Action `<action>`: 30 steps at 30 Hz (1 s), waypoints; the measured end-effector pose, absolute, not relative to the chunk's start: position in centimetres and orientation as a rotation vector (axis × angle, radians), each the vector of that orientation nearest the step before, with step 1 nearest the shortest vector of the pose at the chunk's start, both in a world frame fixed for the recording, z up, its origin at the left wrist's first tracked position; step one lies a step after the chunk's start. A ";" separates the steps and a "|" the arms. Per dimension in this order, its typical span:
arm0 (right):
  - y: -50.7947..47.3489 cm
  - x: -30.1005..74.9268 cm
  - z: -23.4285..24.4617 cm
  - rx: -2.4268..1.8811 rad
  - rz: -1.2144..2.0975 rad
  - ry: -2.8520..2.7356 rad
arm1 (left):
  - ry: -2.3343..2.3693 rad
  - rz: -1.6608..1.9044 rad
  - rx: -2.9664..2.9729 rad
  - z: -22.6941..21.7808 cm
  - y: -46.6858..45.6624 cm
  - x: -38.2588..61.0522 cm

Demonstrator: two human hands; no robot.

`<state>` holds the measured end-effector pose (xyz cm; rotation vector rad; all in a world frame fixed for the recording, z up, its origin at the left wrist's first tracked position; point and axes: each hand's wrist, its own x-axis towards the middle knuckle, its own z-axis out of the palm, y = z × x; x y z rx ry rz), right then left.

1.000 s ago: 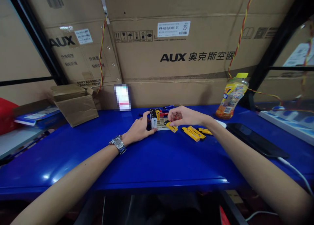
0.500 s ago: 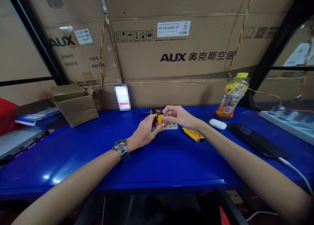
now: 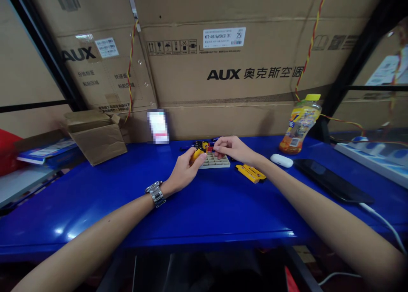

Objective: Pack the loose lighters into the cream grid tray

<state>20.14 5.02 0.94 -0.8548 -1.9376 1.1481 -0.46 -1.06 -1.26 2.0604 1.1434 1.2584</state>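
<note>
My left hand (image 3: 184,168), with a metal watch at the wrist, is closed around a small yellow piece (image 3: 196,155) with rounded edges; its exact kind is unclear. My right hand (image 3: 234,149) hovers over a pale tray with small compartments (image 3: 219,163), its fingers curled together. Whatever those fingertips hold, if anything, is too small to make out. Behind the tray, partly covered by my hands, lies a cluster of black, yellow and red small parts (image 3: 201,145). Two long yellow pieces with black ends (image 3: 250,173) rest on the blue table below my right wrist.
To the right stand a tilted-looking drink bottle (image 3: 300,124), a white earbud case (image 3: 281,160) and a black phone-like device (image 3: 331,181) with a white cable. A lit phone (image 3: 158,127) leans at the back. An open carton (image 3: 97,137) sits left on the blue table (image 3: 204,211).
My hands have moved apart. The left one has drawn slightly left with the yellow piece, and the right one has let go of it. More of the compartment tray shows between them.
</note>
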 end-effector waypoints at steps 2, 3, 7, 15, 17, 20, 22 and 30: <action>5.2 20.2 0.7 -0.857 1.136 -1.969 | 1.169 1.283 2.037 -1.2 -1.1 -0.5; 5.3 20.3 0.6 -0.852 1.132 -1.985 | 1.191 1.285 2.043 -1.1 -1.2 -0.5; 5.3 20.2 0.5 -0.855 1.104 -2.028 | 1.297 1.280 2.156 -1.0 -1.2 -0.6; 5.5 20.2 0.2 -0.872 1.106 -2.047 | 1.401 1.302 2.161 -1.0 -1.1 -0.4; 5.6 20.3 0.1 -0.881 1.102 -2.058 | 1.410 1.302 2.167 -1.1 -1.0 -0.5; 5.7 20.2 -0.1 -0.887 1.093 -2.094 | 1.430 1.293 2.166 -1.2 -0.9 -0.5; 5.7 20.2 -0.2 -0.874 1.086 -2.128 | 1.432 1.289 2.163 -1.2 -0.9 -0.5; 4.3 19.5 0.5 -0.738 1.125 -2.250 | 1.388 1.348 2.188 -1.3 -1.1 -0.2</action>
